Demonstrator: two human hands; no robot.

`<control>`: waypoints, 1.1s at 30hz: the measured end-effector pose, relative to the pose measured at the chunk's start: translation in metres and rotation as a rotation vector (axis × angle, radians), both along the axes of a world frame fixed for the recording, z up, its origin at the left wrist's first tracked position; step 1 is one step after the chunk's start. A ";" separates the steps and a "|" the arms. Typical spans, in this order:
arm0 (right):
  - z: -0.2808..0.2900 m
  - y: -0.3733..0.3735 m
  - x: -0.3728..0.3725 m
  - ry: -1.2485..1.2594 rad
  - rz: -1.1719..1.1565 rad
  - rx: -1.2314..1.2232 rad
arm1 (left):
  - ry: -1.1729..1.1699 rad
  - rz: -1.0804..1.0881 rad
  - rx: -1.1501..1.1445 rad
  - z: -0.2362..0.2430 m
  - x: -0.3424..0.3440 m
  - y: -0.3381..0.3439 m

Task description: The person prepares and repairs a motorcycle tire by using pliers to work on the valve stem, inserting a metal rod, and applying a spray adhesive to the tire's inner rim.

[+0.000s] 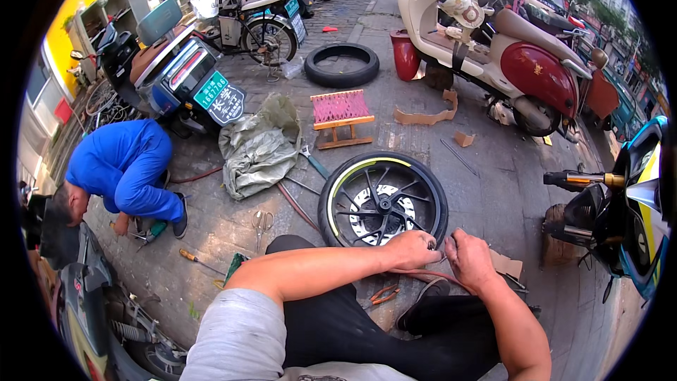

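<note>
Resting on grey paving [497,212], a wheel [384,204] sits among parked scooters [537,76].

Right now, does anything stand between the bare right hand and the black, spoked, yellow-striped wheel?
Nothing visible between the right hand and the nearest edge of the wheel; the bare left hand, immediately left, overlaps the wheel's lower edge.

Grey paving [493,204] lies before me. On it I list: black wheel [384,203], loose tyre [342,80], pink-topped stool [342,108], crumpled sheet [261,149], scissors [263,221], orange-handled pliers [384,296].
</note>
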State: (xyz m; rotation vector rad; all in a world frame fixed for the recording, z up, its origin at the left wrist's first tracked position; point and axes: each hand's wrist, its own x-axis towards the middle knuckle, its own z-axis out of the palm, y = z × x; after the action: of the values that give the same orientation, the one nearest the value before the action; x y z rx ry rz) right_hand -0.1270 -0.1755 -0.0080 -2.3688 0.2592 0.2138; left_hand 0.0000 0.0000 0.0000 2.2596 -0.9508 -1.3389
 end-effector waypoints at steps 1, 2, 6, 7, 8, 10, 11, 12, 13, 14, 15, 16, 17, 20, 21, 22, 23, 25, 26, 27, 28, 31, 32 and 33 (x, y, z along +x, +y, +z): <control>-0.006 -0.011 0.004 -0.003 0.012 -0.029 | 0.006 -0.053 0.030 -0.013 0.010 -0.011; -0.017 -0.022 0.008 0.028 -0.001 -0.059 | 0.028 -0.085 0.023 -0.021 0.023 -0.022; 0.028 -0.169 0.059 -0.069 0.127 -0.490 | -0.544 -0.064 -0.710 -0.091 0.104 -0.140; 0.024 -0.177 0.061 -0.027 0.181 -0.519 | -0.618 0.033 -0.851 -0.106 0.115 -0.137; 0.013 -0.201 0.053 0.089 0.204 -0.576 | -0.019 0.271 -0.714 -0.077 0.108 -0.152; 0.003 -0.218 0.055 0.296 0.374 -0.614 | 0.548 0.702 -0.506 -0.019 0.116 -0.150; 0.000 -0.221 0.064 0.423 0.441 -0.636 | 0.683 0.706 -0.510 -0.009 0.139 -0.146; -0.013 -0.218 0.071 0.488 0.463 -0.616 | 0.667 0.730 -0.516 0.009 0.150 -0.143; -0.028 -0.211 0.082 0.538 0.484 -0.600 | 0.650 0.715 -0.555 0.015 0.168 -0.136; -0.045 -0.197 0.096 0.579 0.555 -0.575 | 0.652 0.752 -0.605 0.016 0.183 -0.129; -0.073 -0.179 0.108 0.625 0.627 -0.543 | 0.646 0.767 -0.638 0.012 0.198 -0.123; -0.121 -0.164 0.106 0.645 0.721 -0.462 | 0.661 0.812 -0.672 0.004 0.205 -0.123; -0.174 -0.150 0.105 0.655 0.808 -0.385 | 0.669 0.854 -0.711 -0.007 0.215 -0.128; -0.266 -0.083 0.083 0.842 0.848 -0.293 | 0.917 0.992 -0.795 -0.057 0.239 -0.123; -0.279 -0.073 0.078 0.855 0.824 -0.323 | 1.021 1.024 -0.841 -0.069 0.244 -0.124; -0.297 -0.072 0.067 0.763 0.767 -0.356 | 1.103 1.003 -0.880 -0.082 0.248 -0.128; -0.314 -0.074 0.055 0.672 0.708 -0.389 | 1.186 0.980 -0.920 -0.095 0.252 -0.132; -0.320 -0.072 0.053 0.540 0.527 -0.313 | 1.337 0.975 -0.991 -0.126 0.247 -0.131; -0.315 -0.074 0.063 0.498 0.399 -0.209 | 1.417 1.022 -1.007 -0.144 0.242 -0.129; -0.304 -0.081 0.071 0.469 0.278 -0.110 | 1.505 1.085 -1.025 -0.167 0.230 -0.128; -0.294 -0.094 0.086 0.604 0.137 0.223 | 1.560 1.102 -1.044 -0.188 0.224 -0.127; -0.255 -0.105 0.108 0.670 -0.067 0.645 | 1.794 1.155 -1.023 -0.240 0.217 -0.121; -0.233 -0.109 0.120 0.670 0.066 0.556 | 1.808 1.161 -1.023 -0.250 0.212 -0.119; -0.213 -0.112 0.132 0.663 0.202 0.469 | 1.816 1.164 -1.024 -0.260 0.206 -0.117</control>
State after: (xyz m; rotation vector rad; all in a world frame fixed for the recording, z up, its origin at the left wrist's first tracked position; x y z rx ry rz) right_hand 0.0051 -0.2875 -0.2205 -1.7906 0.2433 1.0422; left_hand 0.2063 -0.1173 -0.2603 0.0894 0.3645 -1.1125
